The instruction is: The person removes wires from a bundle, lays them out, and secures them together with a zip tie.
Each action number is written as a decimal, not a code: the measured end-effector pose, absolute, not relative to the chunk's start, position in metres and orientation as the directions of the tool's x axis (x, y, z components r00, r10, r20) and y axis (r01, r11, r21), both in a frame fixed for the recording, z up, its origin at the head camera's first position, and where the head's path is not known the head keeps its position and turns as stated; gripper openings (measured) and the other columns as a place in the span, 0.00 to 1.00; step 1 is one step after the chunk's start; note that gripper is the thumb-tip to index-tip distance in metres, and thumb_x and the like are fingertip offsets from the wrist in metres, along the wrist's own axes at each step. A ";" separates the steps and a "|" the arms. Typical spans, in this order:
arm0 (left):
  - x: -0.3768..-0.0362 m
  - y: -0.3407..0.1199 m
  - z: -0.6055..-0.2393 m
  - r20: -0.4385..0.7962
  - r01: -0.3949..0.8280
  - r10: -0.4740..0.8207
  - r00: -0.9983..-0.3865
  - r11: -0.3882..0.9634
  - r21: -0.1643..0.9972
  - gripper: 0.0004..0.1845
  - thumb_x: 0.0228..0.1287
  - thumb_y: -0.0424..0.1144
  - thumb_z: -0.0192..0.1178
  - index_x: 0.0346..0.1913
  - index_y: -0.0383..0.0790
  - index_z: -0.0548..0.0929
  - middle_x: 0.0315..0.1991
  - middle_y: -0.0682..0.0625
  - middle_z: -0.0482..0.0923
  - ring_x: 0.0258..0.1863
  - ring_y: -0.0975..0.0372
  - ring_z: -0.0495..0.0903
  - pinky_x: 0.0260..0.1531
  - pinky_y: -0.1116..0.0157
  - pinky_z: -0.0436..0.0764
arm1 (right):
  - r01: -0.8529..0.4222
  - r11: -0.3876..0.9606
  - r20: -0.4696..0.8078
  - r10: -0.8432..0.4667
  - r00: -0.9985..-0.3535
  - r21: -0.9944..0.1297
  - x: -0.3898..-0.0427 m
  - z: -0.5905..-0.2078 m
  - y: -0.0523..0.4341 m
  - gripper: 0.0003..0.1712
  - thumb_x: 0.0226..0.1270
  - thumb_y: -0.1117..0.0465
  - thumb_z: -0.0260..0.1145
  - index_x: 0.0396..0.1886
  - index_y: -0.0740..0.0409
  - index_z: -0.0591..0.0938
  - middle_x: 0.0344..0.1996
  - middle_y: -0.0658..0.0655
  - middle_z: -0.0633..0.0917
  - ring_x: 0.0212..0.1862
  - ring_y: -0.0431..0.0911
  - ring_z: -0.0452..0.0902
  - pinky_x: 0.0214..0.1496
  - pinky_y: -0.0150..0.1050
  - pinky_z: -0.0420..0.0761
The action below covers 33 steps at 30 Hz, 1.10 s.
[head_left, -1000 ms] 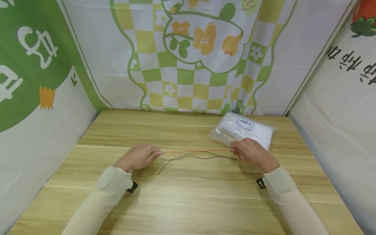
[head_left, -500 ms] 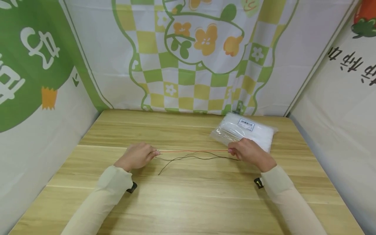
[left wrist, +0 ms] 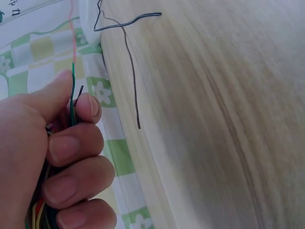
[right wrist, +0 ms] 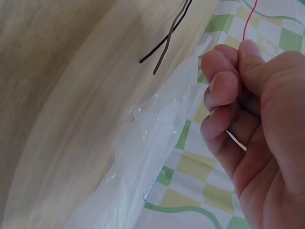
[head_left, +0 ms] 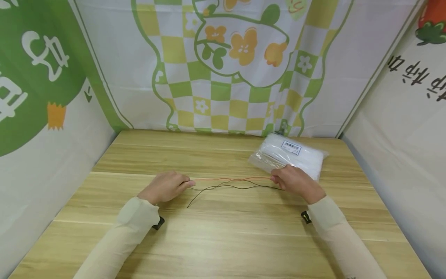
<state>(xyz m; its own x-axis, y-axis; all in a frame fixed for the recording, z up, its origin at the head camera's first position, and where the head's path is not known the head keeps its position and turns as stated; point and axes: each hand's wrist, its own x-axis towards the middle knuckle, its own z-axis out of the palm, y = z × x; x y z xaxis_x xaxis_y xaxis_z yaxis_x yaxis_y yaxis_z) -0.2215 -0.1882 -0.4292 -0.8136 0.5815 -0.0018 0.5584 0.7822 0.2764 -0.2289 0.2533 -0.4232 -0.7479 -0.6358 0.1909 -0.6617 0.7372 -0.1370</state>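
Note:
In the head view a thin red wire spans the gap between the two hands, just above the table. Its left part is at my left hand, whose fingers curl round a bundle of multicoloured wires in the left wrist view. A green wire sticks up at the thumb, in line with the red one. My right hand pinches the red wire's other end between thumb and forefinger. Below it, a black wire and a brown wire lie loosely crossed on the table.
A clear plastic bag of white contents with a barcode label lies at the back right, right behind my right hand. The wooden table is bordered by printed cloth curtains at the back and both sides.
My hands have come slightly closer together. The red wire, straight half a second ago, now waves a little. The dark wires and the bag stay in place.

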 end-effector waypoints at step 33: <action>-0.221 -0.201 -0.420 -0.082 0.473 0.550 -0.831 0.777 0.416 0.21 0.82 0.46 0.57 0.25 0.48 0.71 0.20 0.56 0.63 0.19 0.65 0.61 0.24 0.68 0.62 | -0.744 0.663 0.228 -0.714 -0.662 -0.085 -0.229 -0.428 0.250 0.20 0.72 0.68 0.70 0.21 0.52 0.74 0.18 0.42 0.71 0.25 0.33 0.63 0.30 0.30 0.72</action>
<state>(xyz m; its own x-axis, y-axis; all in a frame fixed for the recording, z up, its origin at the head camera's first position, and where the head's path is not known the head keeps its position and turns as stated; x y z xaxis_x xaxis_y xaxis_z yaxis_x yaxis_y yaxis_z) -0.2206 -0.2009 -0.4198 -0.8312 0.5499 -0.0824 0.4726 0.7768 0.4162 -0.2287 0.2500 -0.4283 -0.6619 -0.7140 0.2280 -0.7441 0.6627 -0.0847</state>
